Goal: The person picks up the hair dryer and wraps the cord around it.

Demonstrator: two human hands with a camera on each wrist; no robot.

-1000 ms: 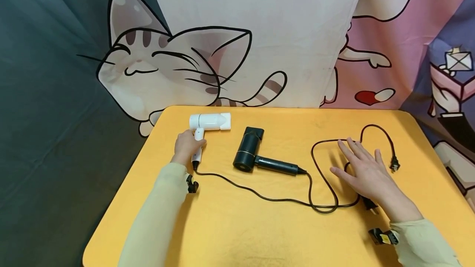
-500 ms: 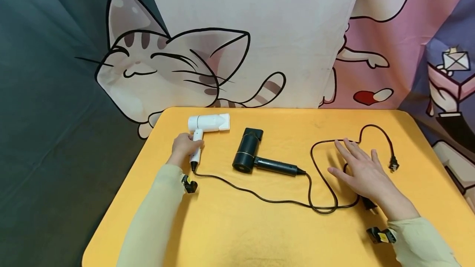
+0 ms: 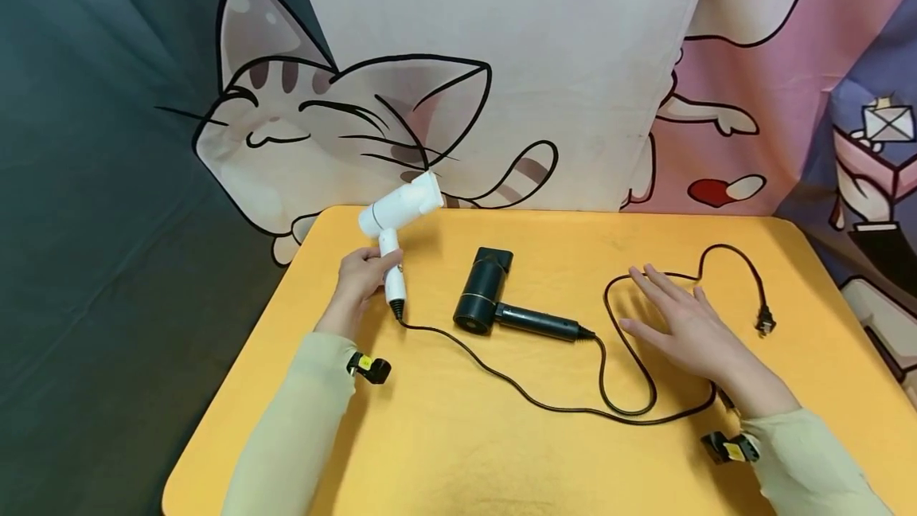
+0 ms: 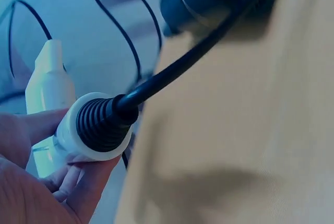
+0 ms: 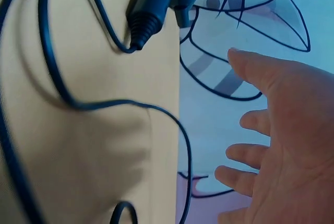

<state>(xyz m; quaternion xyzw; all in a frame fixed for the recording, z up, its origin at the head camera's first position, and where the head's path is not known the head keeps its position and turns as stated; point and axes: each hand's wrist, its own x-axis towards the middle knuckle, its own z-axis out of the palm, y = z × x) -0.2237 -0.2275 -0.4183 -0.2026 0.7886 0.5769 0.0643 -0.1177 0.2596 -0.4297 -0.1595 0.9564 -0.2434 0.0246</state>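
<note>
My left hand [image 3: 360, 275] grips the handle of a white hair dryer [image 3: 401, 205], whose barrel is tilted up above the table. In the left wrist view the fingers wrap the white handle [image 4: 68, 135] just behind its ribbed black cord sleeve [image 4: 104, 122]. A dark hair dryer [image 3: 481, 291] lies on its side mid-table, its handle pointing right. Over the black cords [image 3: 648, 377] at the right hovers my right hand [image 3: 691, 329], fingers spread and holding nothing. One plug [image 3: 765, 321] lies at the far right; the other is mostly hidden behind the right wrist.
The yellow table [image 3: 501, 460] ends at a backdrop cloth [image 3: 530, 62] printed with a cartoon cat. The white dryer's cord runs across the table and passes close to the dark dryer's cord.
My left hand has raised the white hair dryer off the table, tilting its nozzle upward. Its cord has shifted toward the front. The right hand has drifted slightly left.
</note>
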